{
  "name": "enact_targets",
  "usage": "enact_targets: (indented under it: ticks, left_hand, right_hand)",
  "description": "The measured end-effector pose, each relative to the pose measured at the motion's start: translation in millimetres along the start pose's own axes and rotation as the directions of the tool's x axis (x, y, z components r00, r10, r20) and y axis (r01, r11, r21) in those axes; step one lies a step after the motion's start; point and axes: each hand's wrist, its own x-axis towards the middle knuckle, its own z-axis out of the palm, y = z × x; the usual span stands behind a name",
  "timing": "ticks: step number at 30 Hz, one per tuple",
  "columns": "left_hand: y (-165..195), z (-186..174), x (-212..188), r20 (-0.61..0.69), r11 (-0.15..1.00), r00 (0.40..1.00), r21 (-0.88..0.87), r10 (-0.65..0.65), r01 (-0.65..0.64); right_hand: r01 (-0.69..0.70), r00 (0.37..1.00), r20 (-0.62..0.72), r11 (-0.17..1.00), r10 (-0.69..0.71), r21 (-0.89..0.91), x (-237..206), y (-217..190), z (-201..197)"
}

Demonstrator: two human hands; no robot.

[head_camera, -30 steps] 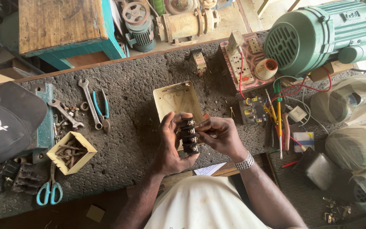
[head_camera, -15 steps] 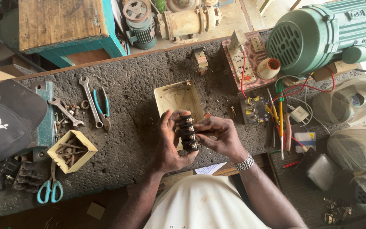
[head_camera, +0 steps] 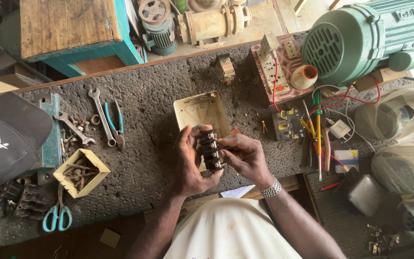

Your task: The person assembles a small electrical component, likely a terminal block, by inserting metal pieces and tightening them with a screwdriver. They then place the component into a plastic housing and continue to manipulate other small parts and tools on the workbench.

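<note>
Lying at nine o'clock of the hands are spanners point(head_camera: 102, 115) and a small box of bolts point(head_camera: 81, 172). The left hand point(head_camera: 191, 163) clamps the black terminal block point(head_camera: 209, 149) upright at centre, above the cream casing point(head_camera: 202, 111); the right hand point(head_camera: 242, 154) pinches its edge. A steady grip near the screws likely serves best. The green motor point(head_camera: 365, 41) sits at two o'clock.

A small open cardboard box point(head_camera: 81, 172), cream-coloured and square, sits at middle left. A flat white-and-blue packet point(head_camera: 346, 160) with a yellow patch lies at middle right. Clear plastic bags point(head_camera: 408, 168) bulge along the right edge.
</note>
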Motion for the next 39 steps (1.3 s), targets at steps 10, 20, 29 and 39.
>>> enact_targets:
  ticks: [10,20,29,39]
  left_hand:
    - [-2.1,2.0,-4.2,0.014,0.999,0.999,-0.015,-0.041,0.042]
    - [0.3,2.6,-7.2,0.03,0.999,0.999,-0.003,-0.034,0.035]
    - [1.1,6.4,-8.7,0.059,0.998,0.997,-0.039,-0.049,0.051]
    - [-3.2,5.6,-8.6,0.095,1.0,0.995,0.0,-0.028,0.028]
  right_hand:
    - [-0.016,1.0,-0.02,0.996,0.015,-0.088,2.7,-4.3,-0.7]
    - [-0.082,0.996,0.024,0.996,0.081,0.044,7.5,-15.9,-0.6]
    - [-0.086,0.996,-0.011,0.995,0.087,0.054,14.6,-9.3,-4.0]
    - [-0.195,0.981,-0.009,0.978,0.196,0.073,12.3,3.0,-13.0]
